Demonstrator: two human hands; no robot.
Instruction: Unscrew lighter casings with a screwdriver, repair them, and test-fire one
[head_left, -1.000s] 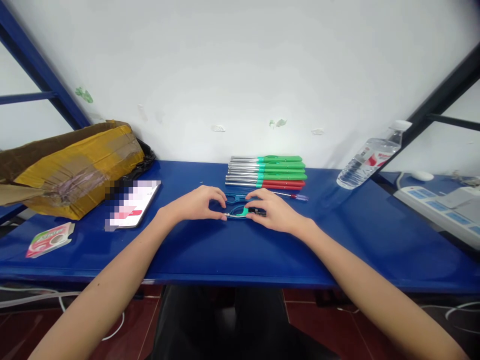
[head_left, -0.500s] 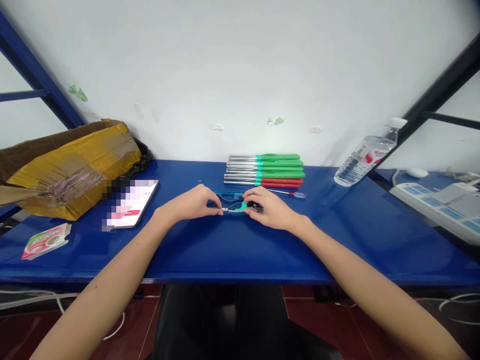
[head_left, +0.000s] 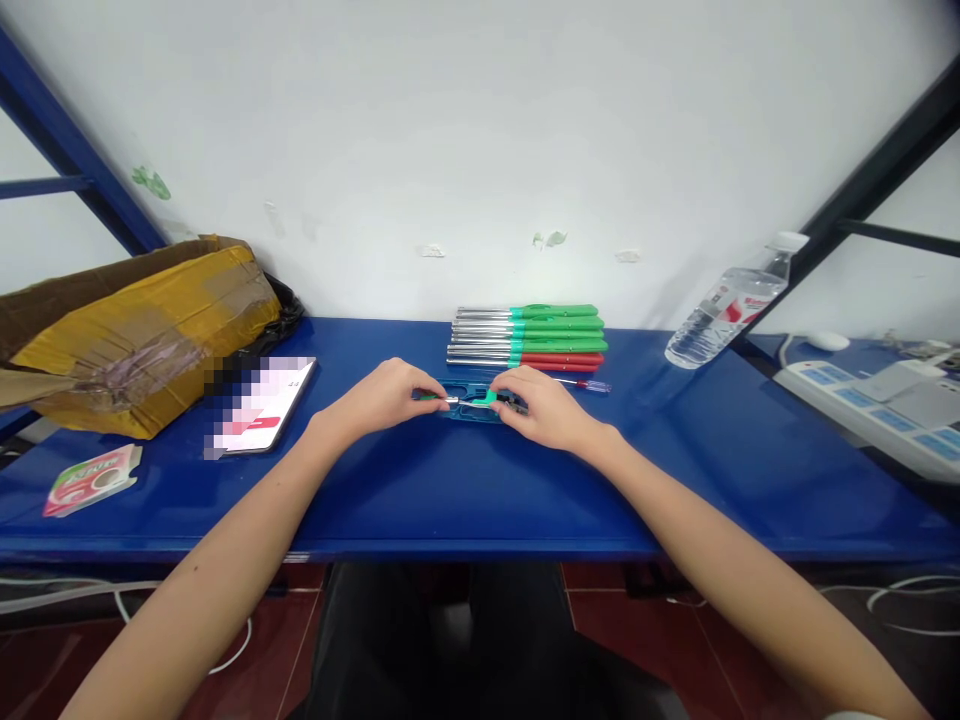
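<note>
Desk free nearside of left hand and right hand; screwdriver, tool row block beyond right; phone outside left.

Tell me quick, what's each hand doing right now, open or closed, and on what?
Left hand: closed, pinching near a small metal tip.
Right hand: closed, holding a small green piece.

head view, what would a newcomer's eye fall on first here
Likely the row of green and red tools with metal rods, bright against the blue desk near the wall. Just in front, mid-desk, the left hand and right hand pinch small parts at a blue frame. The yellow-taped box at far left also stands out.
</note>
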